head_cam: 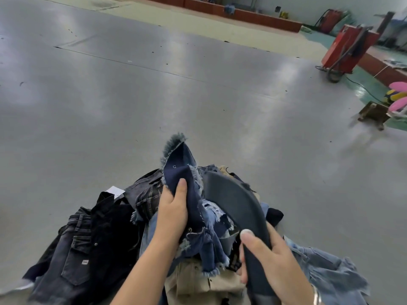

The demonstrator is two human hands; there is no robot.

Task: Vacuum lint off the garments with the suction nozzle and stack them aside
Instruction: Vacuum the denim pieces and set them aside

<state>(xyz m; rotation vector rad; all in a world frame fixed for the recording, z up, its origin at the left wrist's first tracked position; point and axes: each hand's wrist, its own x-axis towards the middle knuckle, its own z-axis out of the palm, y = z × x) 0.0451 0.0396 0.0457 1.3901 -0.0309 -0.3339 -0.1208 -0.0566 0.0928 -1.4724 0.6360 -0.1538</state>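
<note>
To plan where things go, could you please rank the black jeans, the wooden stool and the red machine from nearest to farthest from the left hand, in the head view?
From the left hand:
1. Black jeans: in the pile, just to its left.
2. Wooden stool: on the floor, far right.
3. Red machine: farther back, upper right.

I count two hands in view: left hand [174, 213], right hand [267, 264]. One frayed dark-blue denim garment [189, 194] lifted. One heap of garments [92, 249] near; I cannot count its pieces. One white paper tag [115, 191] at left. Two red machines: nearer red machine [348, 48], farther red machine [330, 19], far right.
</note>
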